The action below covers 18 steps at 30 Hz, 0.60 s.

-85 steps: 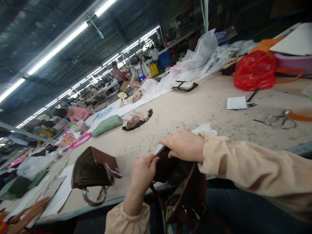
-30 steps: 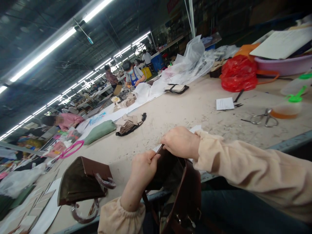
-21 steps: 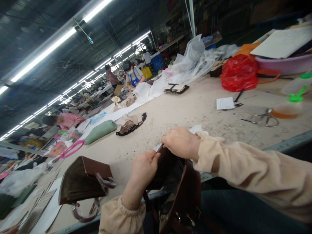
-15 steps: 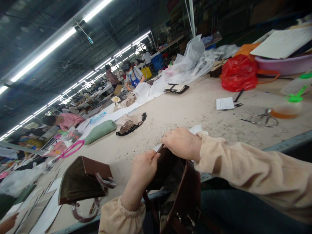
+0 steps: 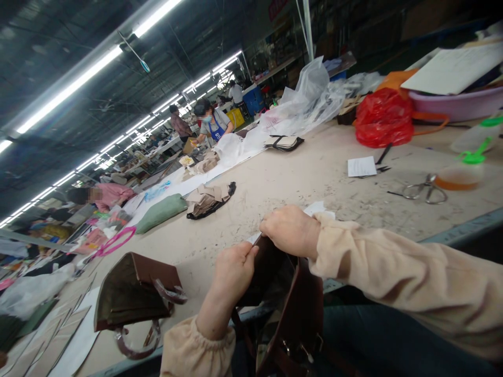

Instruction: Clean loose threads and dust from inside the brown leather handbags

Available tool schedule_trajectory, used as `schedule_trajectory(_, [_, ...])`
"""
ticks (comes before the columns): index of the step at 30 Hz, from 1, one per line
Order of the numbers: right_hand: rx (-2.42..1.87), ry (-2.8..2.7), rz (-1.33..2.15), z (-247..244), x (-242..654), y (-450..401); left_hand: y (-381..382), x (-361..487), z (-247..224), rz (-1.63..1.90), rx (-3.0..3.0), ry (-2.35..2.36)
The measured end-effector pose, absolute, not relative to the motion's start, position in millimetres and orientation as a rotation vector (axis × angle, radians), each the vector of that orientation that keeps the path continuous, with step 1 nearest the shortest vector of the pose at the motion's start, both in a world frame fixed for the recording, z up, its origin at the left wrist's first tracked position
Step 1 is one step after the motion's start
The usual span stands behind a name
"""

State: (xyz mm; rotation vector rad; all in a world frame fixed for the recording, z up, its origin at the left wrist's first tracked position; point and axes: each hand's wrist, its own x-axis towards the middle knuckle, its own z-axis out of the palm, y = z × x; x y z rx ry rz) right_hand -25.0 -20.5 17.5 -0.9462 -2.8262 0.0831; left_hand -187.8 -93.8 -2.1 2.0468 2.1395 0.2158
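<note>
A dark brown handbag [image 5: 301,309] leans at the table's near edge, its mouth open toward me. My left hand [image 5: 236,267] pinches the bag's upper rim, thumb on top. Close beside it, my right hand [image 5: 291,230] is closed over the same rim, knuckles up; its fingertips are hidden behind the edge. Metal fittings show low on the bag's near side. On the table to the left lies a second brown handbag [image 5: 157,272] on its side, with plastic-wrapped handles. A small white paper [image 5: 320,208] sits just beyond my right wrist.
Scissors [image 5: 424,191], a bottle with a green cap [image 5: 458,175], a white card [image 5: 361,166] and a red plastic bag [image 5: 383,118] lie to the right. Beyond are brown scraps [image 5: 210,200] and a green cushion-like bundle [image 5: 163,212]. Co-workers are at tables farther back.
Both my hands keep their hold on the rim, almost unmoved. At the lower left, another person's hand has drawn back mostly out of view. A co-worker in a blue apron has shifted slightly.
</note>
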Motion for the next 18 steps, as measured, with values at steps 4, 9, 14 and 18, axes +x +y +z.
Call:
schedule_trajectory(4, [-0.965, -2.847, 0.079, 21, -26, -21, -97, -189, -2, 0.219, 2.087, 2.075])
schedule_trajectory(9, [-0.962, -2.846, 0.115, 22, -27, -20, -100, -188, 4, 0.417, 2.140, 1.801])
schedule_trajectory(14, [-0.958, -2.853, 0.137, 20, -29, -15, -87, -182, 5, 0.195, 2.217, 2.039])
schedule_trajectory(18, [-0.886, -2.715, 0.317, 19, -17, -10, -77, -178, 1, -0.033, 2.321, 2.241])
